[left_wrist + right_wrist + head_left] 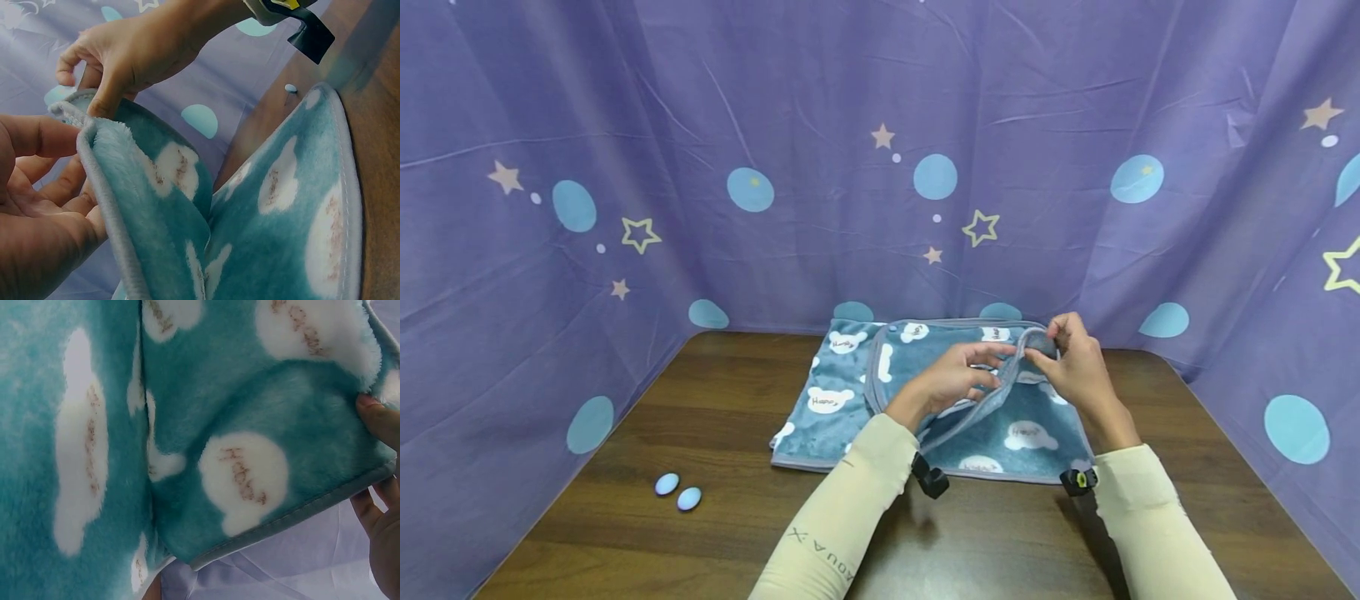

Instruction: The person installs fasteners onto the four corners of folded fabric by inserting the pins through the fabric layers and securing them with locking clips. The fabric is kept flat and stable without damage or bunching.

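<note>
A teal plush blanket [1026,450] with white bear-head shapes and grey edging lies folded on the table. One bordered edge is lifted in a loose flap toward the right. My right hand [1081,367] pinches the top of that raised edge between thumb and fingers. Beside it, the left hand [951,379] has its fingers spread, with fingertips right at the flap's grey border. In the left wrist view, the left fingers [40,134] meet the outer side of the edging, close to the right thumb. The right wrist view has the blanket's underside hanging from the right thumb [380,419].
Two small light-blue egg-shaped objects [677,492] lie on the brown wooden table [737,533] at the left front. A purple curtain [820,108] with stars and blue dots hangs behind and along both sides. Both wrists wear small black cameras [930,477].
</note>
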